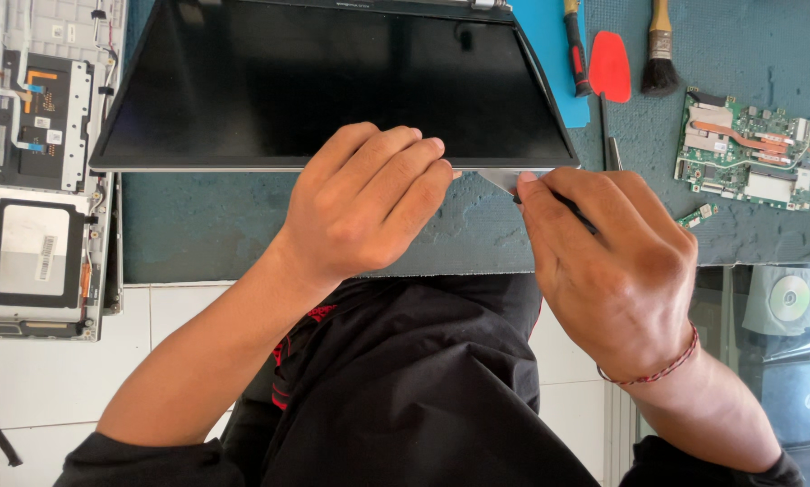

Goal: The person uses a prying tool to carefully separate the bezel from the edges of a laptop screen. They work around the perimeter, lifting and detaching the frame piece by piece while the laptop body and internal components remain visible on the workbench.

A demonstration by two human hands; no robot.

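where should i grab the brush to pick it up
By the wooden handle, coming from the far edge of the mat. The brush lies with its dark bristles toward the person, close beside the red pry tool, so the handle is the clear end.

Screen panel (333, 81) lies flat on green mat (243, 225), dark face up. Left hand (360, 203) rests curled on panel's near edge. Right hand (612, 261) pinches a thin metal tool (504, 179), tip at the panel's near right corner. Left of panel: opened laptop base (40, 171). Right on mat: circuit board (752, 149), brush (659, 50), red pry tool (610, 65), screwdriver (575, 45). Disc (788, 298) lower right.
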